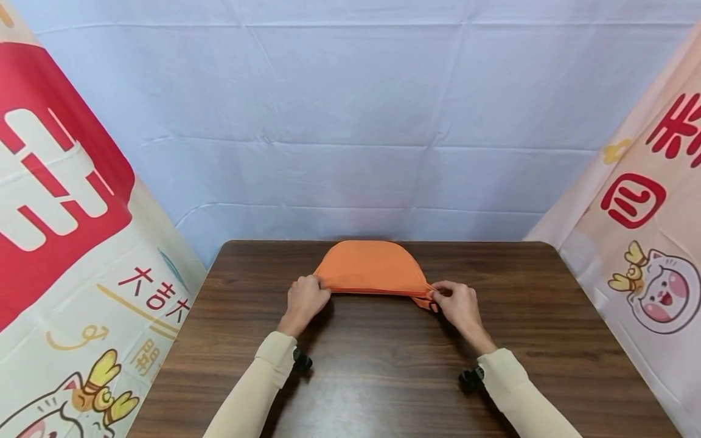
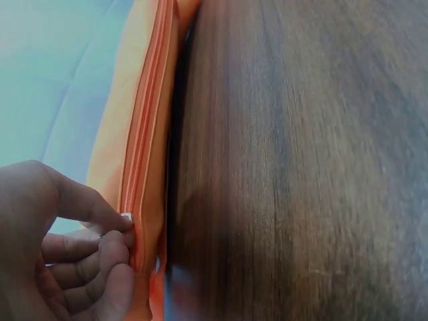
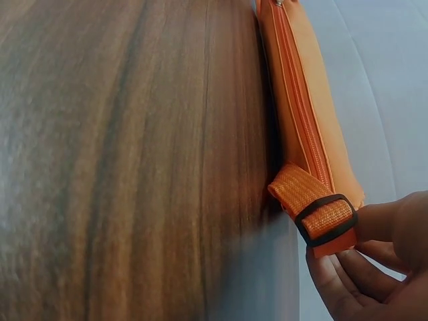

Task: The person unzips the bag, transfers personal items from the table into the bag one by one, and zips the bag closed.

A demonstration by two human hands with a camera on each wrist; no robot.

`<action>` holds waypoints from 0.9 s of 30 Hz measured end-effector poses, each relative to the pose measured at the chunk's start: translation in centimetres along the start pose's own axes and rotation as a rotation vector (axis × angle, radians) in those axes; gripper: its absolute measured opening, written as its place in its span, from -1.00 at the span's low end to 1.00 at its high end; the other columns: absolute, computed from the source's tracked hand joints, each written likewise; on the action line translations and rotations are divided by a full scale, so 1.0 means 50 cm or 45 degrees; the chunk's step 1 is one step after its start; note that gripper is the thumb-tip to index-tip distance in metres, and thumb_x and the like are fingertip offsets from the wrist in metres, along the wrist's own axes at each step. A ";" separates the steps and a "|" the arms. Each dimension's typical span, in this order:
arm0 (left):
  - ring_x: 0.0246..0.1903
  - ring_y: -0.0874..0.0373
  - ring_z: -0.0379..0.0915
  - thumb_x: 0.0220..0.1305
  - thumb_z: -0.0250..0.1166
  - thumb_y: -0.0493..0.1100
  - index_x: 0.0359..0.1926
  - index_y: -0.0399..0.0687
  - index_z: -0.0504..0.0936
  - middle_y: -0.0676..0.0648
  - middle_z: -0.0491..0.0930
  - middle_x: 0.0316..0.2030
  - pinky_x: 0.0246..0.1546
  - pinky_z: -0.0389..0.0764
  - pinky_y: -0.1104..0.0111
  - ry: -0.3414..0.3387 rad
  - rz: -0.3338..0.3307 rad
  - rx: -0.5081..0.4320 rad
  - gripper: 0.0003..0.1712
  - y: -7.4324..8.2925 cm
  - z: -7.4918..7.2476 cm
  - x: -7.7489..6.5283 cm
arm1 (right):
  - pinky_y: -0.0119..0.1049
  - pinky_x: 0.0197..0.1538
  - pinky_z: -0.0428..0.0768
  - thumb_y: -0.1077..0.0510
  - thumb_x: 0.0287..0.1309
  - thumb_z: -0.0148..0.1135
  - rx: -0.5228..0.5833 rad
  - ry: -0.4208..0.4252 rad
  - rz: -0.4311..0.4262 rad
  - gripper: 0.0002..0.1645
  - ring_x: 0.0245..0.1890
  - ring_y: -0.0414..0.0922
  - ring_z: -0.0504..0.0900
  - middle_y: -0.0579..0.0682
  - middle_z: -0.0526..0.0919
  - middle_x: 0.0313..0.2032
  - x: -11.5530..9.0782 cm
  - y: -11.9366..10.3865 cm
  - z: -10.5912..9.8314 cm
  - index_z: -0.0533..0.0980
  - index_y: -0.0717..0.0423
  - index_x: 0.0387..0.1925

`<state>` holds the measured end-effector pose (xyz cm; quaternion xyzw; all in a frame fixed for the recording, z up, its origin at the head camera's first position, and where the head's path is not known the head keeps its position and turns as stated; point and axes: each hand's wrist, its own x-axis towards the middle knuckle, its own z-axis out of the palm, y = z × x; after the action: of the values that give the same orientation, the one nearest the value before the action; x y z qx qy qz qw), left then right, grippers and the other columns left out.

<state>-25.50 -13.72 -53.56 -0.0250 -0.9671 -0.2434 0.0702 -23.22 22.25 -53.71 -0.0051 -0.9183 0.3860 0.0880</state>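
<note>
An orange waist bag (image 1: 372,266) lies on the table with its rounded side away from me and its zipper (image 2: 142,144) along the near edge. My left hand (image 1: 308,299) is at the bag's left end, where thumb and finger pinch the small pull at the metal zipper slider (image 2: 126,217). The zipper's teeth look closed along the length seen. At the opposite end my right hand (image 1: 457,302) pinches the bag's corner beside an orange webbing strap (image 3: 297,188). A black strap adjuster (image 3: 326,221) sits on that strap, against the fingers. The fingers partly hide both ends.
The dark wood-grain table (image 1: 356,377) extends around the bag, whose curved side is near the table's back edge. Behind it hangs a pale cloth (image 1: 350,121). Printed curtains (image 1: 60,243) flank both sides. Black wrist cameras (image 1: 302,361) are strapped under both sleeves.
</note>
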 end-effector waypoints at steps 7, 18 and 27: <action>-0.71 0.19 -0.05 0.23 0.23 -0.22 -0.75 0.13 0.21 0.12 0.04 -0.75 -0.69 0.08 0.34 0.020 -0.041 -0.008 -0.50 -0.015 -0.009 -0.002 | -0.38 -0.39 0.53 0.23 0.36 0.39 0.017 -0.007 0.017 -0.81 -0.40 -0.12 0.73 0.16 0.86 -0.23 0.000 0.000 0.000 0.79 0.20 -0.07; -0.73 0.19 -0.02 0.27 0.22 -0.19 -0.73 0.11 0.26 0.10 0.11 -0.76 -0.66 0.04 0.35 -0.010 -0.118 -0.054 -0.53 -0.045 -0.030 -0.014 | -0.37 -0.39 0.53 0.24 0.38 0.39 0.027 -0.014 0.004 -0.82 -0.41 -0.14 0.72 0.17 0.86 -0.23 0.000 0.005 -0.001 0.79 0.21 -0.07; -0.72 0.18 0.02 0.25 0.20 -0.19 -0.73 0.11 0.27 0.10 0.13 -0.75 -0.65 0.08 0.34 -0.017 -0.135 -0.050 -0.56 -0.041 -0.033 -0.018 | -0.36 -0.40 0.53 0.23 0.39 0.39 0.028 -0.014 0.013 -0.81 -0.43 -0.15 0.71 0.18 0.86 -0.23 -0.003 0.007 0.001 0.78 0.21 -0.06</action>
<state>-24.60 -16.33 -53.22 0.0232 -0.9626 -0.2654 0.0503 -23.10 22.45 -54.03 -0.0068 -0.9144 0.3967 0.0810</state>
